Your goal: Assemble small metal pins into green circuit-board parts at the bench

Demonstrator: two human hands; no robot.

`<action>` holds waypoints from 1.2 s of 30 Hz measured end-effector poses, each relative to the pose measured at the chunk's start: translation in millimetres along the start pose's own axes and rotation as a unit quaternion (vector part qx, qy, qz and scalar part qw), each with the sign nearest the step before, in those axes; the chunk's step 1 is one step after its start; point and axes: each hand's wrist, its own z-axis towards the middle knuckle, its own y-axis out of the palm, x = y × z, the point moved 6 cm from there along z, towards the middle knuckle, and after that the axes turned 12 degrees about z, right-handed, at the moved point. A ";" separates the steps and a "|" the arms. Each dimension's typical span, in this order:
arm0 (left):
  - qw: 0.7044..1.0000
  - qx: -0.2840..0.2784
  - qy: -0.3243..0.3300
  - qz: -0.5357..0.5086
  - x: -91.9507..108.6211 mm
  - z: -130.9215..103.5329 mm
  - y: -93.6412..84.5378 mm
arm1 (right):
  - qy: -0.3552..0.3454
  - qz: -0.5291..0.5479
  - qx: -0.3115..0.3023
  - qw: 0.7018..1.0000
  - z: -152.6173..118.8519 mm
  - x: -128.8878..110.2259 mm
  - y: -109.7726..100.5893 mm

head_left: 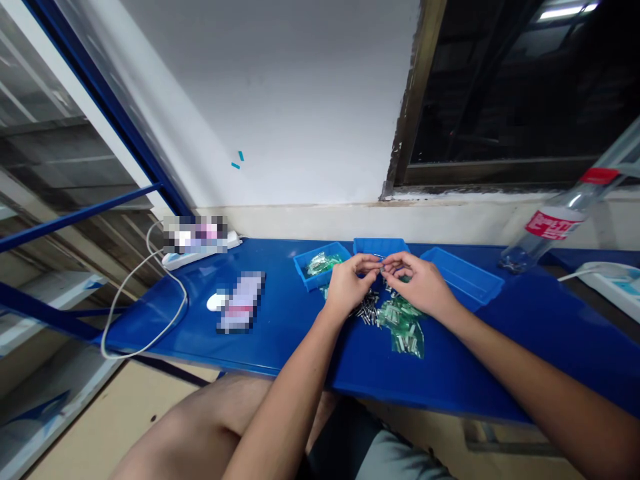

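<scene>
My left hand (pixel 350 283) and my right hand (pixel 420 283) meet above the blue table, thumbs and fingers pinched together. Between the fingertips is something small and greyish, too tiny to make out. Under the hands lies a pile of loose, thin metal pieces like screws or pins (pixel 369 311), partly hidden by my left hand. Closer to me, below my right hand, are green-tinted clear plastic bags (pixel 407 333) with small metal pieces inside. A blue bin (pixel 310 283) at the left holds similar bags (pixel 323 263). Behind the hands stands another blue bin (pixel 380 247).
A third blue bin (pixel 465 277) stands right of my hands. Beyond it, a clear bottle (pixel 555 223) with a red label stands upside down or tilted. At left lie a blurred phone-like object (pixel 243 303), a white rounded item (pixel 216 302), and a power strip (pixel 200 253) with a looping cable (pixel 145 267).
</scene>
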 end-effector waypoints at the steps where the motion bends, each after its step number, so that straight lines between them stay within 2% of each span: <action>1: 1.000 0.003 -0.002 0.005 1.9 -0.4 -0.9 | -0.010 -0.012 -0.002 1.000 0.3 -2.2 0.0; 5: 0.997 0.008 -0.014 0.077 9.7 -2.2 -5.5 | -0.040 -0.068 0.007 0.997 1.1 -7.9 -3.0; 9: 0.992 -0.035 -0.021 0.119 9.7 -3.0 -3.8 | -0.002 0.010 0.017 1.000 0.2 -0.7 -5.0; 18: 0.995 -0.014 -0.026 0.093 6.1 -4.1 -3.9 | 0.005 0.040 -0.014 0.999 1.0 -0.9 -2.0; 24: 0.998 -0.009 -0.036 0.060 -0.8 -3.1 -2.7 | 0.008 0.038 -0.002 0.999 -0.5 -6.1 -2.1; 31: 0.995 0.003 -0.013 0.097 2.6 -2.0 -5.4 | 0.056 0.100 0.025 0.993 -1.6 8.0 -2.2; 36: 0.998 0.004 -0.028 0.047 -3.1 -0.2 -2.5 | 0.053 0.090 0.019 0.994 -1.8 12.1 -1.4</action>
